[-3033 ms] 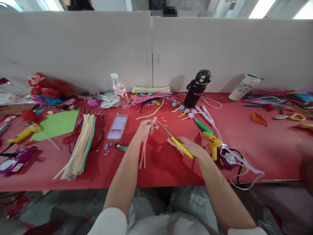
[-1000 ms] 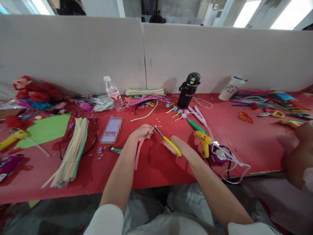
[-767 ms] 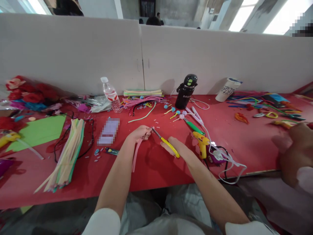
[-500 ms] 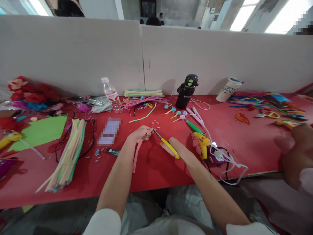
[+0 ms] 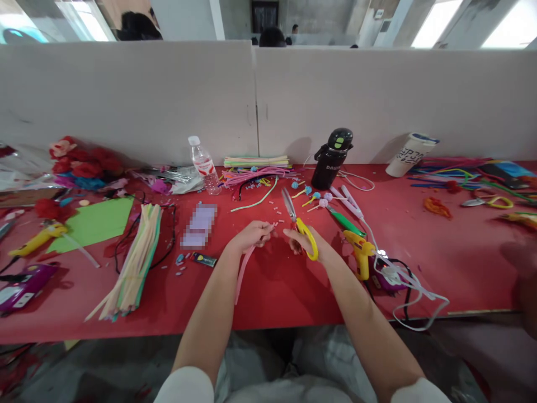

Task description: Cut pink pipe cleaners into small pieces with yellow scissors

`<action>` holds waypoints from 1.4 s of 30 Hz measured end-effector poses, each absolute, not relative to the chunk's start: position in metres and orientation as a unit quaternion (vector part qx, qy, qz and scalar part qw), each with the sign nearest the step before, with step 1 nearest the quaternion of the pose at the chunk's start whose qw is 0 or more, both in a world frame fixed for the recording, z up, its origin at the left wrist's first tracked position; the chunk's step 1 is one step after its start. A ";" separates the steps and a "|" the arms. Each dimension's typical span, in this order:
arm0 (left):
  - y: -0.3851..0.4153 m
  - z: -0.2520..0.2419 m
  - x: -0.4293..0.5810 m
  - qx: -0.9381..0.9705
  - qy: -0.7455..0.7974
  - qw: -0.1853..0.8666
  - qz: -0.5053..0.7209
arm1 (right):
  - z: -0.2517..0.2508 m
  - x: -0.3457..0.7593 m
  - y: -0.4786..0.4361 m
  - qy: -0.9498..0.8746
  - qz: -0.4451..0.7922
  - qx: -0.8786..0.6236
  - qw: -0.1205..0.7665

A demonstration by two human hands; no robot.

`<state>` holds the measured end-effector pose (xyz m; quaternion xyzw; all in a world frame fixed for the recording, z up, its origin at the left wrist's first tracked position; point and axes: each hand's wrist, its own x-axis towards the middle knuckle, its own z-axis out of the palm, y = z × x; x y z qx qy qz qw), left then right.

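Observation:
My left hand (image 5: 253, 236) is closed around pink pipe cleaners (image 5: 243, 274). Their long ends hang toward the table's front edge, and short tips poke out past the fingertips. To its right, my right hand (image 5: 309, 244) holds scissors (image 5: 289, 205) by their yellow handles. The blades point up and away from me, apart from the pink tips. Small pink cut pieces (image 5: 278, 212) lie on the red table (image 5: 277, 296) just beyond my hands. Beyond them, several stems with blue and purple ball ends (image 5: 323, 201) rest near a black bottle (image 5: 329, 162).
A yellow glue gun (image 5: 359, 252) with tangled white cord and a green-handled tool (image 5: 346, 221) lie at right. Left are a bundle of pale pipe cleaners (image 5: 134, 263), green paper (image 5: 98, 224) and another glue gun (image 5: 37, 240). A water bottle (image 5: 205, 168) stands near the white partition (image 5: 168, 95).
The scissors have come away from the pink tips and swung upright, their blades now pointing away from me. The view has turned a little left. A co-worker's arm at right has mostly left view.

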<state>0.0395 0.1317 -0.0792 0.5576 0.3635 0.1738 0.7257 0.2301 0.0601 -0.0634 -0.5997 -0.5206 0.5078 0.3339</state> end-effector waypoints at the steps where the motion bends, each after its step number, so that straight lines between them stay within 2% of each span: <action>1: 0.131 -0.078 0.041 0.559 0.359 0.727 0.173 | -0.064 0.227 0.069 -0.516 0.501 -0.592 0.363; 7: 0.126 -0.072 0.045 0.551 0.354 0.728 0.203 | -0.077 0.212 0.095 -0.502 0.485 -0.560 0.447; 11: 0.122 -0.069 0.048 0.535 0.363 0.736 0.201 | -0.087 0.210 0.090 -0.490 0.518 -0.502 0.489; 20: 0.118 -0.063 0.049 0.528 0.319 0.768 0.173 | -0.095 0.209 0.087 -0.487 0.572 -0.443 0.490; 31: 0.119 -0.067 0.051 0.588 0.356 0.709 0.157 | -0.080 0.214 0.087 -0.504 0.462 -0.515 0.517; 37: 0.126 -0.067 0.047 0.611 0.429 0.617 0.250 | -0.071 0.225 0.081 -0.494 0.435 -0.591 0.466; 42: 0.138 -0.073 0.037 0.604 0.461 0.547 0.352 | -0.060 0.244 0.048 -0.537 0.501 -0.597 0.323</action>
